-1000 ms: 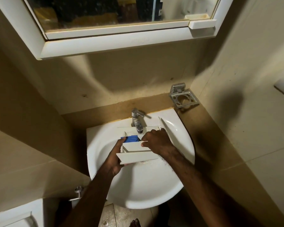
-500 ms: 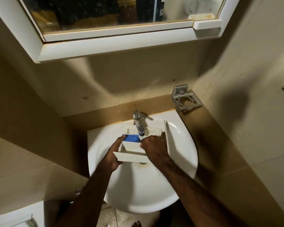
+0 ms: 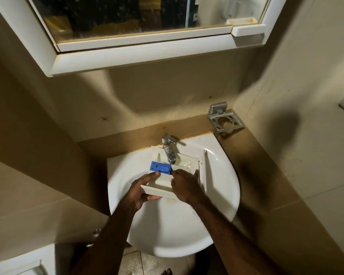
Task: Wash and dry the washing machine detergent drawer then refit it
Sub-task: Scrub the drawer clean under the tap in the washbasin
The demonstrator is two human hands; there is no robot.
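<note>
The white detergent drawer (image 3: 185, 165) lies across the white sink (image 3: 222, 187), right under the chrome tap (image 3: 169, 148). Its blue insert (image 3: 160, 167) sits at the left. A film of water shows in the compartment below the spout. My left hand (image 3: 142, 190) grips the drawer's front panel from the left, thumb on top near the blue insert. My right hand (image 3: 184, 185) lies over the drawer's middle, fingers curled down into a compartment and hiding it.
A mirrored white cabinet (image 3: 139, 56) hangs above the sink. A chrome holder (image 3: 224, 120) is fixed to the wall at the back right. Tiled walls close in on both sides. A white fixture (image 3: 14, 262) is at the lower left, and tiled floor shows below.
The drawer has been tipped from a raised tilt to lie flatter under the tap, so the blue insert and compartments face up more. My right hand moved slightly toward the drawer's centre.
</note>
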